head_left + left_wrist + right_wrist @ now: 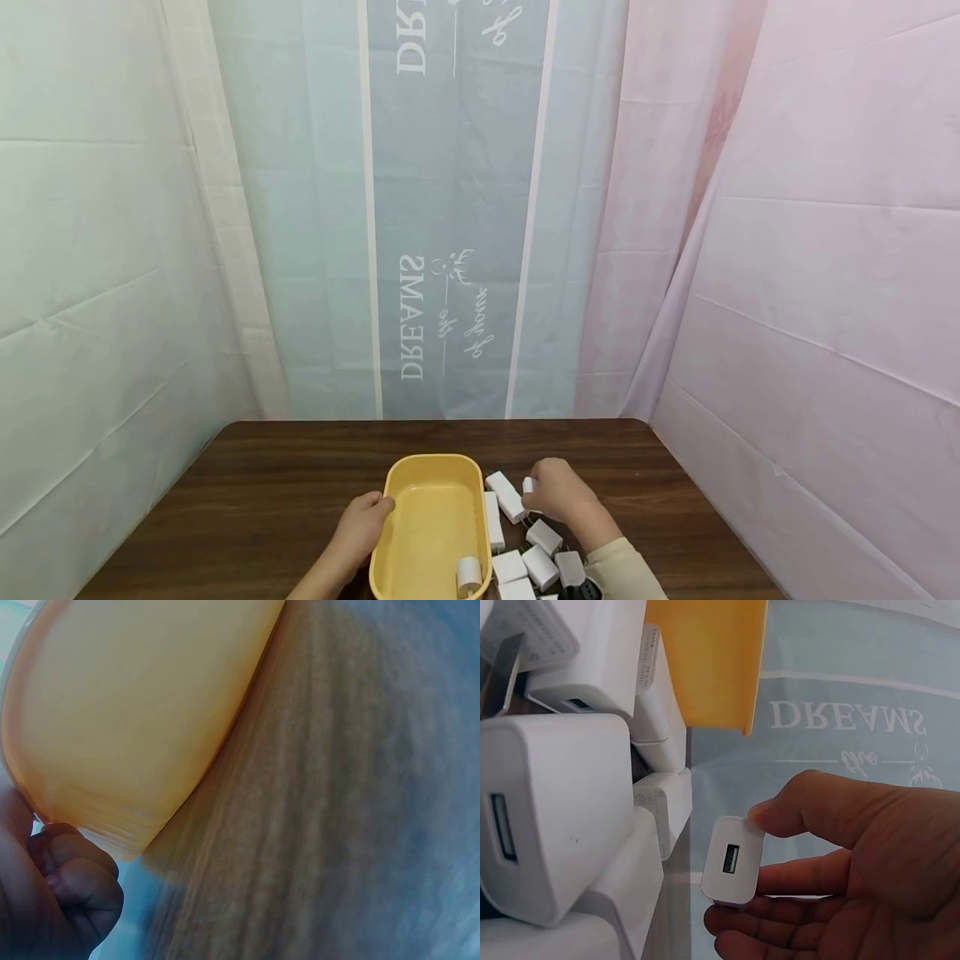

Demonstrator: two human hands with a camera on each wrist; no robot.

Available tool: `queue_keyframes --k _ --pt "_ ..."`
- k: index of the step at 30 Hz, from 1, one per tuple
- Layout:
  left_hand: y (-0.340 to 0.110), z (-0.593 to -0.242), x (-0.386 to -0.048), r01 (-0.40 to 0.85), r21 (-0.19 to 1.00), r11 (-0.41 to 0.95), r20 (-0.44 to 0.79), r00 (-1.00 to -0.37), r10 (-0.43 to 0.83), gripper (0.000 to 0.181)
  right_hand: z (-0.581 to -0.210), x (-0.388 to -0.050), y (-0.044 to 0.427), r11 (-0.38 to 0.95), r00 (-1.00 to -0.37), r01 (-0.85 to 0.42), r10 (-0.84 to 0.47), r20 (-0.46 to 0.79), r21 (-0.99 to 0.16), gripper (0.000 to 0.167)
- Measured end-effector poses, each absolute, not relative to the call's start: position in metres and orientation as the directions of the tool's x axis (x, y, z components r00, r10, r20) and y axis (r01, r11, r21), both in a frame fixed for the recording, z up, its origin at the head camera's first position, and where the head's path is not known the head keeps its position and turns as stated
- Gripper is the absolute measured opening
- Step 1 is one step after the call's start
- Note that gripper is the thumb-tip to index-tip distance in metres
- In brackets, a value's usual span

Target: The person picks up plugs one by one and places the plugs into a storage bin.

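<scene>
My left hand [362, 527] pinches the left rim of a yellow plastic bin [429, 533]; the left wrist view shows curled fingers [82, 877] at its edge. One white USB charger [469, 573] lies inside the bin, at the near right corner. To the right of the bin, my right hand [561, 493] grips another white USB charger [733, 859] between thumb and fingers, its USB port facing the right wrist camera. Several white chargers [540, 567] lie in a group between the bin and my right forearm, some touching one another.
The dark wooden table [285, 483] carries everything. A black plug-like item [583, 590] sits by the right sleeve [624, 571]. Behind the table hangs a printed curtain [450, 208], with pale cloth walls [825, 292] on both sides.
</scene>
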State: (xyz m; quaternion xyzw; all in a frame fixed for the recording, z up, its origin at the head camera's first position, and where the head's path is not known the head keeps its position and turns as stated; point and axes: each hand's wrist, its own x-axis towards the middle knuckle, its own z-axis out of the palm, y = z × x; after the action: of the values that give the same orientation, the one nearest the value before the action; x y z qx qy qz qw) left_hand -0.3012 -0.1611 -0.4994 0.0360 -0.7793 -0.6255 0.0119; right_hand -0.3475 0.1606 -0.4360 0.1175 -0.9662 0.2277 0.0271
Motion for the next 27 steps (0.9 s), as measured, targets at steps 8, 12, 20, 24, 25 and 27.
queue_keyframes --k 8,12,20,24,25,27 --pt "-0.160 -0.499 -0.300 -0.033 0.977 0.213 -0.019 -0.997 -0.070 0.025 -0.428 -0.341 0.158 0.852 -0.956 -0.292 -0.256 0.141 -0.434 0.018" --pt "-0.160 -0.500 -0.301 -0.037 0.976 0.217 -0.020 -0.997 -0.079 0.026 -0.427 -0.340 0.157 0.834 -0.943 -0.332 -0.289 0.163 -0.440 0.014" --pt "-0.160 -0.502 -0.300 -0.027 0.974 0.227 -0.008 -0.996 -0.085 0.027 -0.420 -0.333 0.148 0.830 -0.915 -0.401 -0.338 0.221 -0.387 0.022" --pt "-0.160 -0.503 -0.299 -0.017 0.973 0.231 0.006 -0.995 -0.097 0.028 -0.417 -0.328 0.143 0.822 -0.902 -0.426 -0.354 0.246 -0.379 0.028" --pt "-0.159 -0.503 -0.299 -0.016 0.973 0.229 0.007 -0.995 -0.097 0.028 -0.416 -0.326 0.142 0.818 -0.899 -0.432 -0.359 0.249 -0.380 0.029" --pt "-0.159 -0.503 -0.300 -0.016 0.974 0.224 0.006 -0.995 -0.097 0.027 -0.414 -0.324 0.140 0.812 -0.896 -0.441 -0.373 0.242 -0.383 0.033"
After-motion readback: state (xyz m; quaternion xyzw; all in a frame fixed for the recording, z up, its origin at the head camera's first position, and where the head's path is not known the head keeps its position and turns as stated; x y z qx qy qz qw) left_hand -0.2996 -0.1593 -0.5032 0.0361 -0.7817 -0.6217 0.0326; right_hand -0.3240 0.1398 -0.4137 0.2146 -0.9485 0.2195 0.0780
